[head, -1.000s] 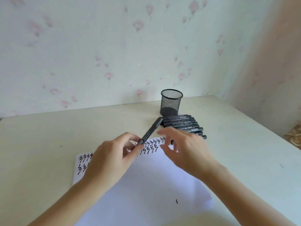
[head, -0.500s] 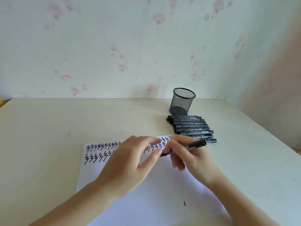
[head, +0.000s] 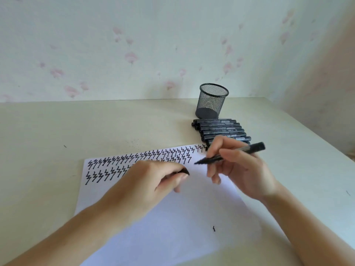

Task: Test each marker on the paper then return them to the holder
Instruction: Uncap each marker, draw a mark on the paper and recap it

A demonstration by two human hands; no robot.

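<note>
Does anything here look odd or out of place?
One small black squiggle sits alone low on the paper, far from the neat rows along its top edge. The mesh holder appears empty.

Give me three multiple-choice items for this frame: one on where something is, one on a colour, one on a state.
1. Where do the spare markers lie?
A. Inside the mesh holder
B. In a row on the table just in front of the mesh holder
C. On the left half of the paper

2. What colour are the test marks on the paper?
A. Black
B. Red
C. Blue

3. What state is the marker in the right hand in?
A. Capped
B. Uncapped, tip bare
C. Lying loose on the table

Answers: 1 B, the row lies on the table beside the mesh holder, which looks empty through its mesh. 2 A, every zigzag is black. 3 B, the bare tip points at the paper while the left hand holds what looks like its black cap.
</note>
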